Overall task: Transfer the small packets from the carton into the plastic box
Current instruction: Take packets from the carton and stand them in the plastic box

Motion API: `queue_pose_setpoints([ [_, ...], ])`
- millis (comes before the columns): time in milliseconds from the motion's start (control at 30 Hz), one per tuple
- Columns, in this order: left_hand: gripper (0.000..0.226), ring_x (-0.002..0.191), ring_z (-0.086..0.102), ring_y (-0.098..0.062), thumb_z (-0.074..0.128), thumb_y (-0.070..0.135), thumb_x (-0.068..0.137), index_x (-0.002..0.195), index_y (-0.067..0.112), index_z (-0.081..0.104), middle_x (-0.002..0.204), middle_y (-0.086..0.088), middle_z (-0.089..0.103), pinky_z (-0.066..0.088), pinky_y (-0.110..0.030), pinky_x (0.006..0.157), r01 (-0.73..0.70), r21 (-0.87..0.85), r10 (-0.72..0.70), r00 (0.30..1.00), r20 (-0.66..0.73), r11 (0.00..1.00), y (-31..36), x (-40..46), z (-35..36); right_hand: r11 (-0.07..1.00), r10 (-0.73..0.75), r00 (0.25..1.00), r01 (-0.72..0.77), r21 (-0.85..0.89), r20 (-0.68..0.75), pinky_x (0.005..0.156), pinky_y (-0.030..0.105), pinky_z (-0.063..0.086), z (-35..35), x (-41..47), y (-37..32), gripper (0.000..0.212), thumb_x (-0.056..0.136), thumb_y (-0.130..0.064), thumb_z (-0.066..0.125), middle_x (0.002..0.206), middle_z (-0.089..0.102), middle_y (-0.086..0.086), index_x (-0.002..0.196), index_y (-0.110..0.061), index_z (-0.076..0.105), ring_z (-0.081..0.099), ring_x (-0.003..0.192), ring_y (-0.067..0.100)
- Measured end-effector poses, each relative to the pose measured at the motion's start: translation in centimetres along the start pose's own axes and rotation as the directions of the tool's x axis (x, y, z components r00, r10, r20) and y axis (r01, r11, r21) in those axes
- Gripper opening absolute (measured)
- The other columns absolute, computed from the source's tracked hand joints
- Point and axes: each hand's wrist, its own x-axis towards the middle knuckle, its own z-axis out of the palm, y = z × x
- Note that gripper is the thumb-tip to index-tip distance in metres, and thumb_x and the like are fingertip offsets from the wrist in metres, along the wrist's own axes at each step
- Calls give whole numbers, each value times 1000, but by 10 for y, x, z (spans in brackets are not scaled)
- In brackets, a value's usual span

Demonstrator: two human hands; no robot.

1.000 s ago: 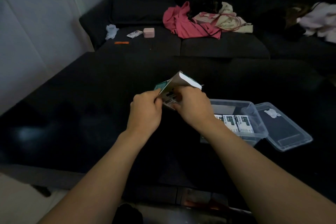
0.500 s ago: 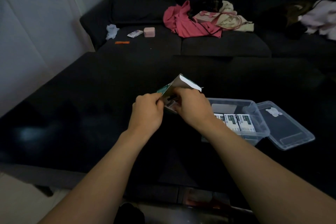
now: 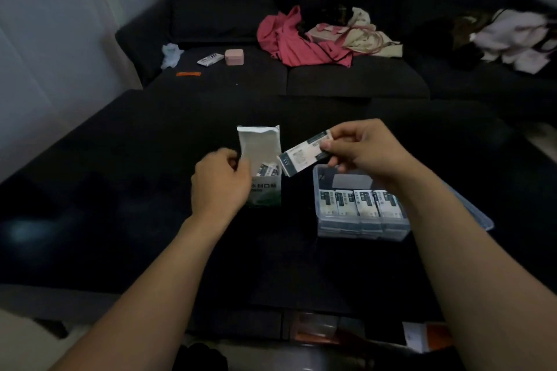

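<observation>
Right hand (image 3: 358, 147) pinching a packet (image 3: 304, 153) above the plastic box (image 3: 361, 226) rim, left hand (image 3: 220, 184) gripping the open carton (image 3: 262, 166)

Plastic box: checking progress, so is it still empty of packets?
No, a row of packets already stands inside the plastic box.

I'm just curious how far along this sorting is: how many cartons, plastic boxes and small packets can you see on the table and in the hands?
Cartons: 1
Plastic boxes: 1
Packets in the box: 4
Packets in the right hand: 1
Packets showing in the carton: at least 1
Total: 8
</observation>
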Motion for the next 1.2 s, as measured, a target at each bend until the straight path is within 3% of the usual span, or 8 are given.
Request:
queue_pose_setpoints([
  [100, 20, 85, 64, -15, 54, 30, 99, 97, 19, 71, 97, 0, 67, 52, -32, 70, -120, -328, 75, 986, -146, 937, 20, -8, -3, 994, 11, 998, -18, 111, 58, 53, 16, 54, -16, -7, 3, 17, 90, 2, 66, 75, 69, 11, 106, -2, 70, 64, 59, 10],
  [200, 39, 80, 69, -17, 40, 42, 107, 105, 17, 70, 98, -7, 71, 59, -35, 61, 303, -667, -39, 924, 380, 681, 48, -25, -3, 996, -40, 987, 27, 79, 156, 58, 19, 56, -16, -14, -4, 26, 92, 1, 65, 78, 71, 13, 116, -9, 69, 67, 65, 13],
  [333, 49, 70, 72, -21, 30, 38, 110, 120, 3, 64, 93, -18, 75, 58, -28, 52, 655, -575, 31, 646, 763, 490, 62, -38, 4, 995, -81, 980, 90, -39, 182, 60, 21, 57, -10, -19, -13, 21, 94, -1, 63, 92, 72, 17, 111, -8, 70, 66, 72, 19],
  [600, 45, 67, 67, -16, 33, 37, 110, 120, 6, 63, 85, -12, 73, 54, -25, 55, 633, -604, 76, 657, 750, 484, 68, -33, 28, 977, -113, 988, 129, -168, 101, 63, 21, 59, -13, -12, -1, 22, 96, 2, 60, 89, 72, 15, 114, -5, 70, 65, 65, 11],
  [733, 37, 82, 67, -14, 41, 41, 107, 117, 16, 66, 95, 1, 71, 55, -29, 66, -25, -386, 204, 879, 430, 922, 60, -34, 38, 971, 3, 997, 16, -240, 79, 63, 21, 59, -44, -7, 6, 17, 96, 3, 59, 96, 72, 24, 106, -4, 72, 64, 65, 13],
  [833, 34, 89, 58, -6, 58, 45, 97, 126, 27, 62, 108, 10, 61, 52, -30, 80, -495, -51, 477, 797, 370, 867, 49, -37, 38, 902, 152, 982, -90, -421, 116, 60, 20, 57, -59, -4, 13, 16, 97, 0, 58, 97, 73, 18, 102, -6, 72, 66, 70, 13],
  [1000, 57, 113, 60, -7, 71, 56, 83, 132, 31, 60, 130, 14, 61, 55, -37, 93, -656, 10, 539, 629, 560, 755, 46, -43, 42, 774, 291, 942, -128, -620, 168, 57, 17, 53, -45, 9, 28, 15, 98, -6, 58, 98, 71, 8, 100, -16, 69, 67, 78, 13],
  [1200, 30, 89, 64, -10, 69, 57, 83, 102, 34, 65, 102, 11, 67, 57, -35, 77, -705, 94, 468, 558, 686, 703, 45, -47, 47, 670, 347, 920, -107, -735, 182, 59, 23, 49, -33, 12, 34, 16, 98, -9, 59, 96, 68, 5, 97, -23, 68, 63, 76, 13],
])
